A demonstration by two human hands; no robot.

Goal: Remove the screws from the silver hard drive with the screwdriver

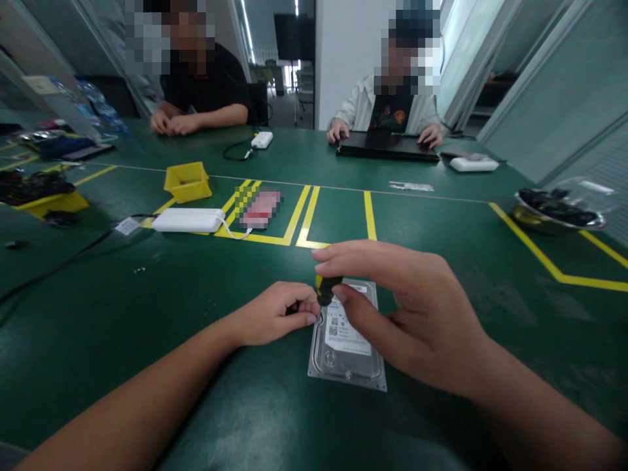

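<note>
A silver hard drive [347, 343] with a white label lies flat on the green table [196, 307] right in front of me. My right hand [417, 314] pinches the top of a black-and-yellow screwdriver [326, 290] that stands upright over the drive's upper left corner. My left hand [275, 314] is curled beside that corner, its fingertips closed around the lower part of the tool; the tip is hidden.
A white power bank [189, 220] with a cable and a yellow bin [188, 181] sit at the left middle. Yellow tape lines [307, 219] mark the table. A metal bowl [559, 212] stands at the right. Two people sit opposite, one at a black laptop [387, 147].
</note>
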